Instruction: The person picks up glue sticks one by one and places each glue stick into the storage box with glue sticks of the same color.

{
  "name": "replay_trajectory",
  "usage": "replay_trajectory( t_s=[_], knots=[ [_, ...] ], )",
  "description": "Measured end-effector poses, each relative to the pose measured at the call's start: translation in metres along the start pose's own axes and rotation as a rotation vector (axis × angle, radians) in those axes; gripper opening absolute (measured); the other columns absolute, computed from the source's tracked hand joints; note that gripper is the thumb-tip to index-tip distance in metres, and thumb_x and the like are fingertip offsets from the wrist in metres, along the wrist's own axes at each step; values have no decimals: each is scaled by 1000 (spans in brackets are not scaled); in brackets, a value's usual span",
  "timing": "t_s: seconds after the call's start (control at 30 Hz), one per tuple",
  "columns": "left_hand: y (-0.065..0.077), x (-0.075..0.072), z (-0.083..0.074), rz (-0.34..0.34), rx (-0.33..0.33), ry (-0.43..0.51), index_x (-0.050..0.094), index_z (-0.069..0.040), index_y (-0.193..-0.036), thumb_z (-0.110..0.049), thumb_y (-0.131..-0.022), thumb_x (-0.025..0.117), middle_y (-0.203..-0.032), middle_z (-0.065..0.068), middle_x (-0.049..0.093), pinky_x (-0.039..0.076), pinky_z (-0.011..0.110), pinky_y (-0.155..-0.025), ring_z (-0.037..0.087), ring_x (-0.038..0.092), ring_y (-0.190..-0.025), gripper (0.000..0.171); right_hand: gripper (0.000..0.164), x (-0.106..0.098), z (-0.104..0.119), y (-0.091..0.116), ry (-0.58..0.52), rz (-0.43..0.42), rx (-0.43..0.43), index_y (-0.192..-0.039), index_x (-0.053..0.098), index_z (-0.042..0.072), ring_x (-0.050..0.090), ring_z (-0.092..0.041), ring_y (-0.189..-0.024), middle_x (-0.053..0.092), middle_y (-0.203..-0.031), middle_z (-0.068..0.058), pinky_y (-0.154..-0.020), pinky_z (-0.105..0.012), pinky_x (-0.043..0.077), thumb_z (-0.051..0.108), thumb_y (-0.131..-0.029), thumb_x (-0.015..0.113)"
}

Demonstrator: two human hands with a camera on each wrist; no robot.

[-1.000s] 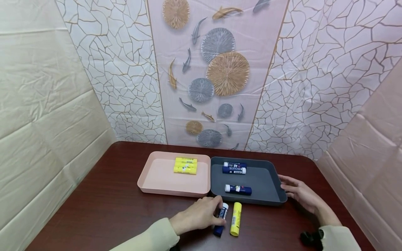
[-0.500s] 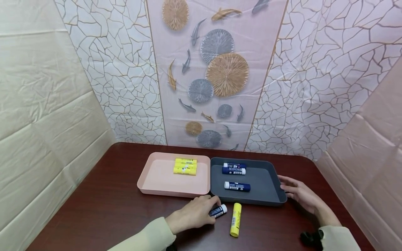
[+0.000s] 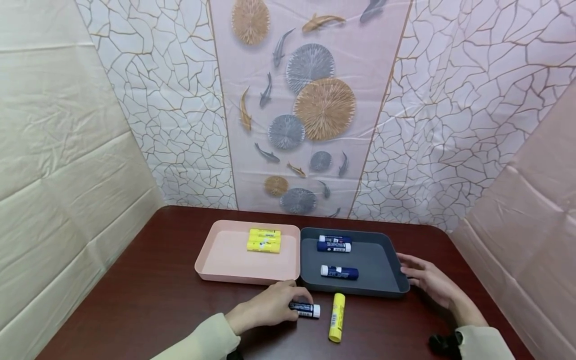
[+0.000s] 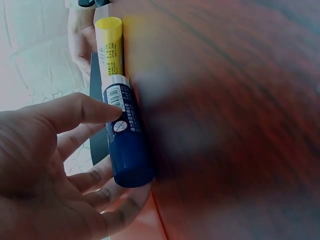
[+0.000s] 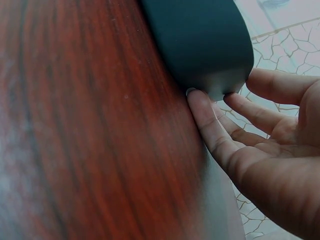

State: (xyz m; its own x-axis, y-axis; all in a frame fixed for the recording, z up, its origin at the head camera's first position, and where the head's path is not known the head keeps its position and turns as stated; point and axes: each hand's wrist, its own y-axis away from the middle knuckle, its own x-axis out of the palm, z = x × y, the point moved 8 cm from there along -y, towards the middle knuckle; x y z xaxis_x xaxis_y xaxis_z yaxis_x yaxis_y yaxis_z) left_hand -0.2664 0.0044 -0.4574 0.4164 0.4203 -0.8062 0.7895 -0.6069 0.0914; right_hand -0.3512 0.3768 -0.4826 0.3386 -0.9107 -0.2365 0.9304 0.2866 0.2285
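My left hand (image 3: 269, 306) holds a dark blue glue stick (image 3: 305, 310) with a white cap just above or on the table, in front of the trays. In the left wrist view, thumb and fingers pinch that blue glue stick (image 4: 125, 135) from both sides. A yellow glue stick (image 3: 337, 318) lies on the table to its right. At the right end of the dark grey tray (image 3: 378, 255), my right hand (image 3: 434, 287) touches the wall with extended fingers. The right wrist view shows its fingertips against the grey tray (image 5: 210, 45).
The grey tray contains a pair of blue glue sticks (image 3: 334, 247) side by side at the back and one blue glue stick (image 3: 339, 272) nearer the front. Left of it, touching, stands a pink tray (image 3: 234, 260) with several yellow glue sticks (image 3: 263, 247). Fabric walls enclose the table (image 3: 148, 290).
My left hand has moved slightly left, and the blue glue stick has turned from pointing away to lying nearly crosswise. The front blue stick in the grey tray rolled slightly. My right hand stayed put.
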Motion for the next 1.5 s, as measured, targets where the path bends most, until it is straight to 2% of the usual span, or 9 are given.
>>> replay_trajectory(
  t_s=[0.27, 0.53, 0.77, 0.93, 1.23, 1.5],
  knots=[
    [-1, 0, 0, 4, 11, -12, 73, -35, -117, -11, -90, 81, -103, -10, 57, 48, 27, -82, 6, 52, -90, 37, 72, 1, 2, 1, -5, 1, -2, -164, 18, -3, 62, -10, -117, 27, -161, -34, -95, -31, 54, 24, -109, 56],
    [0, 1, -1, 10, 47, -44, 71, -35, -121, -10, -92, 80, -106, -12, 61, 48, 29, -88, 5, 53, -94, 39, 72, 2, 2, 1, -3, -2, -9, -163, 18, -4, 63, -8, -114, 29, -160, -34, -94, -30, 54, 22, -109, 56],
    [0, -6, -7, 16, 81, 1, 70, -35, -125, -14, -94, 78, -111, -12, 63, 49, 27, -89, 3, 55, -96, 38, 71, 2, 1, 1, 4, -1, -12, -163, 19, -5, 63, -7, -114, 29, -160, -34, -94, -31, 55, 22, -109, 56],
    [-5, -10, -11, 9, 79, 34, 70, -34, -127, -17, -97, 76, -113, -12, 63, 49, 27, -90, 3, 55, -97, 35, 71, 3, 1, 0, 3, 3, -9, -163, 19, -5, 64, -8, -114, 30, -159, -34, -94, -31, 55, 22, -109, 56],
    [-17, -24, -20, -8, 135, 94, 70, -32, -131, -18, -97, 76, -114, -10, 64, 50, 23, -86, 3, 56, -98, 37, 71, 4, 1, -1, -3, 10, -6, -163, 19, -4, 63, -8, -115, 29, -160, -34, -94, -31, 55, 23, -109, 56],
    [-38, -45, -25, -25, 187, 115, 70, -32, -134, -23, -97, 76, -114, -8, 64, 48, 25, -88, 4, 56, -101, 38, 71, 2, 2, 1, -4, 7, -12, -164, 18, -3, 62, -7, -115, 27, -161, -33, -94, -30, 54, 24, -109, 55]
  ],
)
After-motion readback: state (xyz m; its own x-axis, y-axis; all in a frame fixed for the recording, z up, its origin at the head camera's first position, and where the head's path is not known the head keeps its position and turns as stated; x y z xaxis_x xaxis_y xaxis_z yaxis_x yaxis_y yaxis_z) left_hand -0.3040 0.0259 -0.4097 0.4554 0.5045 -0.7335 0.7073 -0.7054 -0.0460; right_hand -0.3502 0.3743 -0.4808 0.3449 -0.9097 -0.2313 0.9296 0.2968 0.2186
